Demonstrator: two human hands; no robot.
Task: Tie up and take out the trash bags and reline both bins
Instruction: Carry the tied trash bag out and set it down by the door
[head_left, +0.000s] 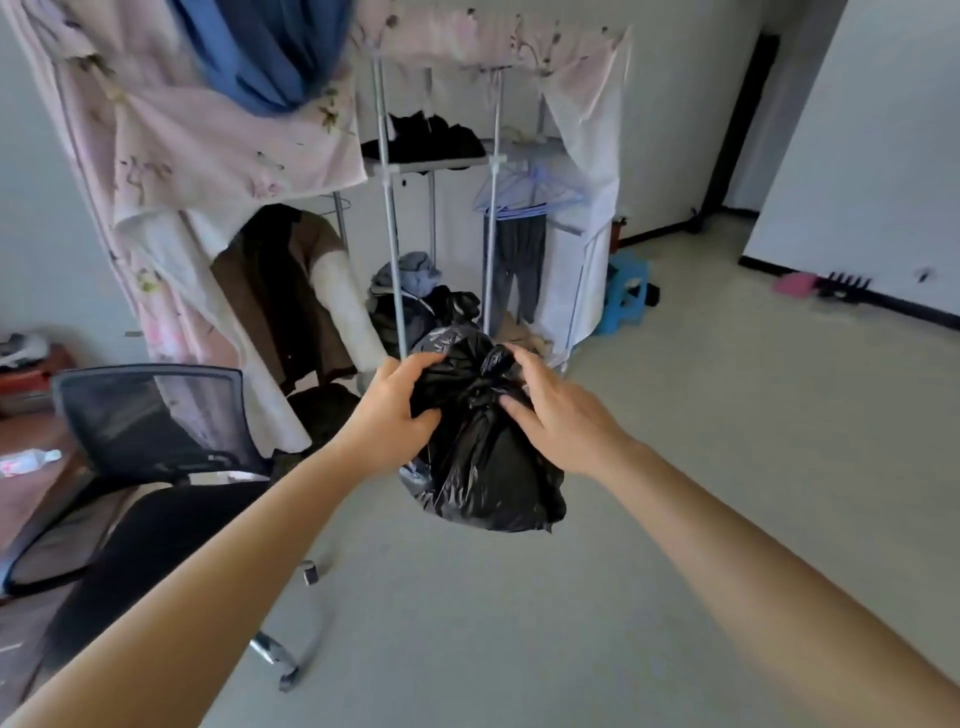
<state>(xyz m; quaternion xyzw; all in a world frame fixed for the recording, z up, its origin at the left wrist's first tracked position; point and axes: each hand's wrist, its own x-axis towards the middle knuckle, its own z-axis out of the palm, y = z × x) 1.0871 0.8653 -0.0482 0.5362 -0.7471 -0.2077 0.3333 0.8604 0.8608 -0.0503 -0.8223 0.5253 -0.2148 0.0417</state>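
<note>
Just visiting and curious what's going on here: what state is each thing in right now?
trash bag: top gathered into a knot, held in both hands.
left hand: grips the bag's top from the left.
right hand: grips the knot from the right.
wardrobe cover: pulled open, clothes showing.
office chair: unoccupied.
blue stool: upright on the floor.

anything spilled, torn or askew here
No spill or tear shows on the bag; the left hand and right hand grip its knotted top. Behind, the wardrobe cover hangs bunched up askew above heaped clothes.
</note>
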